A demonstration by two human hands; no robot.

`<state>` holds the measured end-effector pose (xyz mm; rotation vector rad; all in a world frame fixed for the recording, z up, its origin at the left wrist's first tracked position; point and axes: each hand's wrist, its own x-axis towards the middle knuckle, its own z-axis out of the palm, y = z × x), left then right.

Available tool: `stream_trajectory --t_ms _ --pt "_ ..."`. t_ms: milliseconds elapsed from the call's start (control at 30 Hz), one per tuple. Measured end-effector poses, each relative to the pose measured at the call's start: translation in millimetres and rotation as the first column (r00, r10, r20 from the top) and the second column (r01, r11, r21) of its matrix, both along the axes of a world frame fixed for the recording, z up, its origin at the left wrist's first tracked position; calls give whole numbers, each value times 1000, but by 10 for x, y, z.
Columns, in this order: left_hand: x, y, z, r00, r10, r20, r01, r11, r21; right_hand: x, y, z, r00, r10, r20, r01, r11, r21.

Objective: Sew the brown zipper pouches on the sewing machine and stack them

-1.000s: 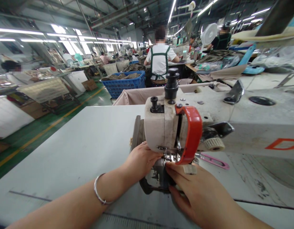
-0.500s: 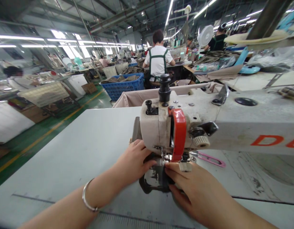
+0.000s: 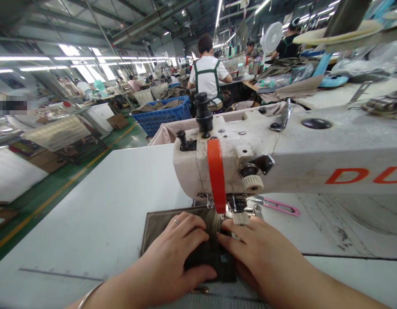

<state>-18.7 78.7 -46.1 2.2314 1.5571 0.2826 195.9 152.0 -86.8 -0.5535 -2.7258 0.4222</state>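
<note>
Under the head of a sewing machine (image 3: 192,167) lies a flat, dark olive-brown fabric piece (image 3: 156,225), with straight edges and a stitched-looking border. My left hand (image 3: 182,253) rests on top of it, fingers apart and thumb spread toward the front edge. Close by the presser foot, my right hand (image 3: 259,253) has its fingertips on the right side of the fabric, holding that edge. Its thumb is partly hidden. An orange guard (image 3: 216,176) hangs in front of the needle area and hides the needle.
Pink-handled thread snips (image 3: 278,206) lie behind my right hand on the machine bed. Ruler markings (image 3: 59,274) run along the white table (image 3: 121,189). Beyond stand a blue crate (image 3: 162,116) of fabric pieces and a seated co-worker (image 3: 206,71) with back turned.
The fabric now stretches out to the left of the presser foot. My left hand has come from beside the machine head toward me, onto the fabric. My right hand stays near the foot.
</note>
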Motion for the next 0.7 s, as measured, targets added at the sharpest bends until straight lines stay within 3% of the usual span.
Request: stream_trajectory --t_ms 300,500,700 --pt "85 -89 -43 983 6 -185 -6 1000 -3 9 -15 -51 999 -37 -26 39 992 118" --pt "108 -182 -155 950 -109 -292 126 991 41 32 -56 -81 999 -49 -13 51 979 198" --pt "124 -220 -131 950 -143 -277 192 968 161 81 -39 -62 1000 -6 7 5 989 150"
